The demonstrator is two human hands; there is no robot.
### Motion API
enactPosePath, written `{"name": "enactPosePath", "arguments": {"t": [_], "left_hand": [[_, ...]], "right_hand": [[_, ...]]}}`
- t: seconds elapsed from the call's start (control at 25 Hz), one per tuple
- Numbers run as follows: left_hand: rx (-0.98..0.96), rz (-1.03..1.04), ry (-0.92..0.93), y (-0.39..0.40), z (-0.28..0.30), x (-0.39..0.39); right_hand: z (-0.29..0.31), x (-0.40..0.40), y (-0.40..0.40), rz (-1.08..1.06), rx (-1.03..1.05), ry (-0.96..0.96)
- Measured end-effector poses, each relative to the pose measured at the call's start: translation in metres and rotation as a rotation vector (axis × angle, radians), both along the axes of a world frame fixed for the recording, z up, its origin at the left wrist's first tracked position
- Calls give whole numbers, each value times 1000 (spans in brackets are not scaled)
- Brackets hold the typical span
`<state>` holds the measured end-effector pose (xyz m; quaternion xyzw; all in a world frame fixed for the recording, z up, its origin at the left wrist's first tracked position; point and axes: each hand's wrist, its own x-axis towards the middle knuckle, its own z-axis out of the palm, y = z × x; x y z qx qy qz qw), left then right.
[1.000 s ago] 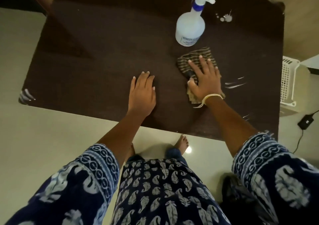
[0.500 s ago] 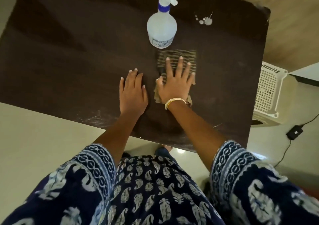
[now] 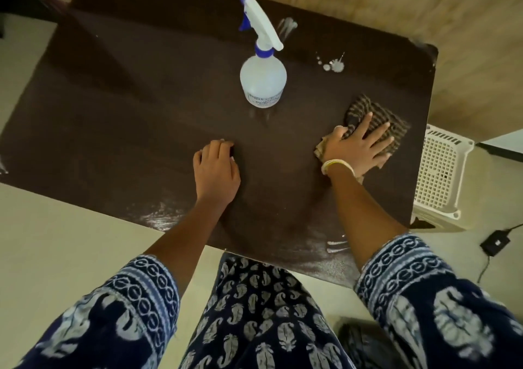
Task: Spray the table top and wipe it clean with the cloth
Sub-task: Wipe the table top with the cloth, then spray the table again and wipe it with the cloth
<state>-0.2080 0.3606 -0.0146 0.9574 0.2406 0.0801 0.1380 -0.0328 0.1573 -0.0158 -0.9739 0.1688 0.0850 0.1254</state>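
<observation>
The dark brown table top [image 3: 135, 119] fills most of the view. A clear spray bottle [image 3: 263, 81] with a white and blue trigger stands upright at the far middle. A striped brown cloth [image 3: 380, 115] lies near the table's right edge, and my right hand [image 3: 358, 149] presses flat on it with fingers spread. On the bare table to its left rests my left hand [image 3: 216, 170], fingers curled under, holding nothing. White spray drops [image 3: 334, 66] sit beyond the cloth. Wet streaks [image 3: 158, 217] shine along the near edge.
A white plastic lattice basket [image 3: 437, 176] stands on the floor just past the table's right edge. A black adapter with its cable [image 3: 495, 242] lies on the pale floor beside it. A dark bag [image 3: 365, 343] sits by my right leg.
My right hand has slid the cloth from the middle, next to my left hand, out toward the table's right edge. The left hand's fingers have curled from flat to bent.
</observation>
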Motion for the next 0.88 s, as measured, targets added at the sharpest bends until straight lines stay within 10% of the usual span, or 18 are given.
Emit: {"name": "enactPosePath", "arguments": {"t": [0.48, 0.88], "left_hand": [[-603, 105, -369, 22, 73, 171], [-912, 77, -485, 47, 82, 163]], "right_hand": [[-5, -24, 57, 226, -20, -6], [-5, -24, 56, 199, -49, -54]]}}
